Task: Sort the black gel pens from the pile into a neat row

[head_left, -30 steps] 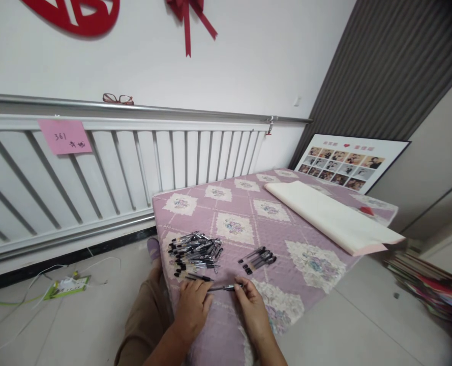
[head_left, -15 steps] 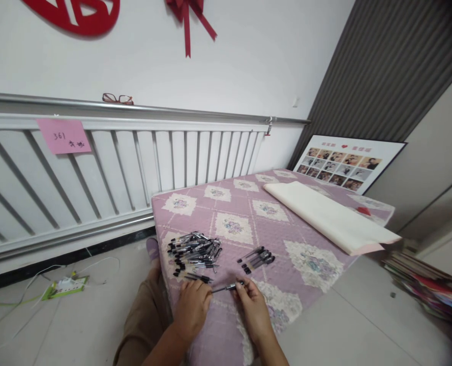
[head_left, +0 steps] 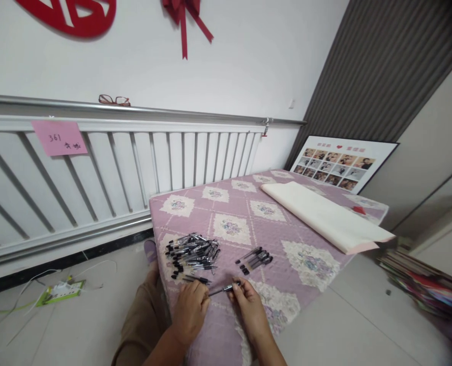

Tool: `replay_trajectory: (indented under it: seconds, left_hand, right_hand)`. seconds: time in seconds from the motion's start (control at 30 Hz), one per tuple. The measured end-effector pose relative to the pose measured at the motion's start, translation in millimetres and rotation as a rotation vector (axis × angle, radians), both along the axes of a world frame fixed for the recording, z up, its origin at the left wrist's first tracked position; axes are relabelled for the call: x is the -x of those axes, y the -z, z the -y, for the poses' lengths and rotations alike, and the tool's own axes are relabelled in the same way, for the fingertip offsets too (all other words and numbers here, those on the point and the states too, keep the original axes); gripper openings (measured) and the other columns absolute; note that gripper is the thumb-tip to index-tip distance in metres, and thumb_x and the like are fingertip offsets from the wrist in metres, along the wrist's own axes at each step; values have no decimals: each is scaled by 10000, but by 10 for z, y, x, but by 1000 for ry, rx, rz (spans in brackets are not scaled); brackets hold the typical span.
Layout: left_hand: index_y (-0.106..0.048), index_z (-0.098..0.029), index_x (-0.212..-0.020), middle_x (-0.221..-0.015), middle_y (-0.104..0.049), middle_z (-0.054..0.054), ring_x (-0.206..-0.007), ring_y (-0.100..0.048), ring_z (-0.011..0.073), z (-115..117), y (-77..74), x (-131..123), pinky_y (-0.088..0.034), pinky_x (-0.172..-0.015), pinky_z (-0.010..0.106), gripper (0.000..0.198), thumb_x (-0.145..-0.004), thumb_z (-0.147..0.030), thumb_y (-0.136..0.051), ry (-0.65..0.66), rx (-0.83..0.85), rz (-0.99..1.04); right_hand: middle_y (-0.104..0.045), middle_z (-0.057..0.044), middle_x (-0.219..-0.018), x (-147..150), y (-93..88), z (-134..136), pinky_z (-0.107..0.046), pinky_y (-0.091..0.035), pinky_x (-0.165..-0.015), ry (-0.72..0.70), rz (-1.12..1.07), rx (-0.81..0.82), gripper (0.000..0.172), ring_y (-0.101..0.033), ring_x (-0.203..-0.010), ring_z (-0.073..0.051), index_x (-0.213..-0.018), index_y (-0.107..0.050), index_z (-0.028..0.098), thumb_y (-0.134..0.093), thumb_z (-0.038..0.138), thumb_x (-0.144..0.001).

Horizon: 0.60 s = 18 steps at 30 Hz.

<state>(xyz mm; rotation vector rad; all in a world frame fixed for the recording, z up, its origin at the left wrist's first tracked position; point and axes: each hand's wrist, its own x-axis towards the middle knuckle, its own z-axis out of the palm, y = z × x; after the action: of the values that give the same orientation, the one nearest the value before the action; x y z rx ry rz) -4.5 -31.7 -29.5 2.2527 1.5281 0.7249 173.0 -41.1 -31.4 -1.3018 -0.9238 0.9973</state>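
Right now, one pen (head_left: 217,292) spans the gap between the two hands, near the close end of the surface (head_left: 201,216). The right hand (head_left: 250,307) has its grip clamped on the pen's dark, thicker end, thumb and finger pinched together. The left hand (head_left: 190,307) has its fingers curled together around the thin end, which they mostly hide. Beyond the left hand, a loose heap of pens (head_left: 191,252) lies along the surface's left edge, its lowest few just beside the knuckles. A smaller group of pens (head_left: 255,258) lies beyond the right hand, well in from either side edge. A pale folded sheet (head_left: 321,216) reaches over the right edge.
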Motion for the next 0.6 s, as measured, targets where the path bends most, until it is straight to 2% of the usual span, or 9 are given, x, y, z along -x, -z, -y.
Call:
replay_trajectory:
  seconds: [0.1,0.2,0.3,0.4,0.6]
  left_hand:
    - [-608,-223,-921,-947,-625,24,-943,-536,214,10,9,4,-372,-882,374,189,-793,-135,-501,23,0,20]
    - [-588,-238,-1087,-1053,-627,39,-1026,-531,230,23,56,26,-367,-939,402,321,-779,-167,-534,44,-30,82]
    - [-568,-238,-1162,-1138,-612,58,-1092,-519,246,22,121,53,-365,-978,427,391,-771,-220,-567,40,-51,132]
    - [-584,-240,-1158,-1143,-616,59,-1092,-530,246,7,166,68,-390,-970,422,389,-770,-259,-588,25,-41,147]
    - [-623,-241,-1087,-1100,-636,53,-1052,-559,230,-9,185,76,-431,-936,397,292,-802,-275,-569,25,-29,157]
  right_hand:
    - [-547,42,-612,8,-1,-6,-238,-411,-551,-22,-37,10,372,-504,-554,-122,-954,-621,196,-639,497,-735]
    - [-534,50,-588,-1,-30,-13,-230,-389,-524,23,-88,9,396,-491,-525,-113,-960,-615,188,-644,505,-725]
    - [-530,59,-561,-91,-61,-27,-218,-373,-491,75,-148,26,420,-484,-495,-104,-956,-609,183,-669,500,-687]
    - [-546,63,-550,-326,-87,-52,-207,-352,-448,154,-118,83,443,-479,-464,-100,-971,-611,186,-672,495,-660]
    - [-581,48,-571,-1077,-154,-182,-236,-394,-437,345,88,145,449,-525,-471,-135,-1020,-566,195,-632,458,-662]
